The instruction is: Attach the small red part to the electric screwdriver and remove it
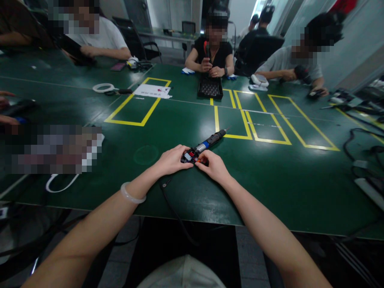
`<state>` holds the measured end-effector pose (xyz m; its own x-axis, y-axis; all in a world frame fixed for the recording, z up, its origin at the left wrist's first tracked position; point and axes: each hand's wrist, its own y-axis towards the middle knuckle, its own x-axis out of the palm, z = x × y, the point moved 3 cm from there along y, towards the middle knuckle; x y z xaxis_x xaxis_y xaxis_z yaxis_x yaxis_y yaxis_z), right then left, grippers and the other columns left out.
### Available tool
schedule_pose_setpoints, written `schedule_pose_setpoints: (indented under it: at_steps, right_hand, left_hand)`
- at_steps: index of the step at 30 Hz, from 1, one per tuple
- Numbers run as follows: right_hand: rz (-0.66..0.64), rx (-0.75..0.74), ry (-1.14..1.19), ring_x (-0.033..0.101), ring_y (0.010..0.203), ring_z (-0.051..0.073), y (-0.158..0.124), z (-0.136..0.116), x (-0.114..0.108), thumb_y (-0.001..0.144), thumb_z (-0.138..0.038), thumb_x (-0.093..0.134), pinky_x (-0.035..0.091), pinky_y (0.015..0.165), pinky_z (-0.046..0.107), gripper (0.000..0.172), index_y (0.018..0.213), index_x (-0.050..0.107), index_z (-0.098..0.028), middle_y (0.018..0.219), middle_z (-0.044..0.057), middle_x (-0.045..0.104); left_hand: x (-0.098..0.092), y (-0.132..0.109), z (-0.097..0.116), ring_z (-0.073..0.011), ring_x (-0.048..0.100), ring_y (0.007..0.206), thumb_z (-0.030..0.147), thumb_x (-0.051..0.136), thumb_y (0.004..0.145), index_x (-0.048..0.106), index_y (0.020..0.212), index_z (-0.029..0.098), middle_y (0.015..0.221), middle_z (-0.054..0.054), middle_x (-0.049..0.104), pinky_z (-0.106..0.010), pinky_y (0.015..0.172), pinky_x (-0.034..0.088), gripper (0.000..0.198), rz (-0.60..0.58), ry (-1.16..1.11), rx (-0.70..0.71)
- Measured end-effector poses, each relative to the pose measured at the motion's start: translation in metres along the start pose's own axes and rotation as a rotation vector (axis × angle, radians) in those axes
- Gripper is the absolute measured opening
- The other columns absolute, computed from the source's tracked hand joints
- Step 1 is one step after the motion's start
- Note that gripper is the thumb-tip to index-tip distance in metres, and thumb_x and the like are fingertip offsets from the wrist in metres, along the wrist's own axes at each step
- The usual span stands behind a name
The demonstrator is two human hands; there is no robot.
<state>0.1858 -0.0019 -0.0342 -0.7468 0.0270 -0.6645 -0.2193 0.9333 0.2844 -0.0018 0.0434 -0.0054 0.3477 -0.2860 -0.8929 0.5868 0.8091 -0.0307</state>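
Now the left grip (pixel 173 161) and right grip (pixel 213 166) both pinch a small black-and-red gadget (pixel 192 155) between them on the green counter (pixel 270 176); a screwdriver (pixel 211 140) lies just beyond.

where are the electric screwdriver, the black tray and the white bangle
electric screwdriver (pixel 213 139), head view, dark barrel past the blue band
black tray (pixel 210 96), head view, near rim
white bangle (pixel 132 197), head view, band on left wrist

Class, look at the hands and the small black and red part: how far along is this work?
Done: too small to tell what is finished. In hand: the left hand and right hand both grip the black and red part on the green table. Left: the electric screwdriver lies beside the part, in neither hand.
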Motion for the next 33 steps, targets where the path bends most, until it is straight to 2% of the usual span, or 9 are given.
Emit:
schedule_pose_setpoints:
  at_steps: [8, 12, 16, 25, 33]
  right_hand:
    - [-0.018, -0.024, 0.012, 0.053, 0.072, 0.016, 0.000, -0.003, 0.001, 0.084, -0.020, 0.067, 0.041, 0.067, 0.027, 0.015, 0.093, 0.055, -0.022, 0.080, -0.001, 0.058]
    - [-0.056, -0.088, 0.002, 0.056, 0.076, 0.017, -0.001, -0.007, 0.001, 0.086, -0.018, 0.064, 0.044, 0.071, 0.028, 0.009, 0.094, 0.060, -0.022, 0.085, 0.001, 0.062]
    - [-0.056, -0.093, 0.029, 0.060, 0.080, 0.017, -0.001, -0.006, 0.000, 0.088, -0.014, 0.059, 0.047, 0.077, 0.029, 0.012, 0.096, 0.063, -0.022, 0.092, 0.003, 0.067]
    - [-0.036, -0.074, 0.069, 0.061, 0.077, 0.018, 0.001, -0.003, 0.001, 0.090, -0.016, 0.058, 0.049, 0.075, 0.030, 0.010, 0.096, 0.064, -0.021, 0.093, 0.005, 0.068]
    - [-0.048, -0.104, 0.092, 0.064, 0.091, 0.019, -0.001, -0.008, -0.002, 0.090, -0.014, 0.053, 0.050, 0.085, 0.032, 0.019, 0.103, 0.065, -0.021, 0.102, 0.006, 0.070]
  left_hand:
    - [0.001, 0.000, -0.002, -0.0298, 0.063, 0.112, 0.052, 0.067, 0.079, 0.056, 0.129, 0.022, 0.125, -0.010, 0.063, -0.037, 0.085, 0.049, 0.059, 0.003, 0.007, 0.001]
    - [0.002, 0.001, -0.002, -0.0303, 0.062, 0.113, 0.053, 0.066, 0.080, 0.056, 0.130, 0.021, 0.126, -0.010, 0.062, -0.038, 0.087, 0.049, 0.060, -0.002, 0.008, 0.002]
    - [0.003, 0.001, -0.003, -0.0299, 0.062, 0.113, 0.052, 0.067, 0.079, 0.056, 0.130, 0.023, 0.125, -0.010, 0.062, -0.037, 0.086, 0.049, 0.059, 0.005, 0.004, 0.002]
    - [0.003, 0.000, 0.011, -0.0306, 0.063, 0.109, 0.061, 0.067, 0.080, 0.057, 0.125, 0.023, 0.121, -0.010, 0.063, -0.036, 0.082, 0.049, 0.060, 0.062, 0.084, -0.052]
    - [0.005, 0.001, 0.014, -0.0294, 0.063, 0.106, 0.061, 0.061, 0.087, 0.056, 0.127, 0.024, 0.116, -0.010, 0.062, -0.034, 0.077, 0.048, 0.055, 0.077, 0.141, -0.067]
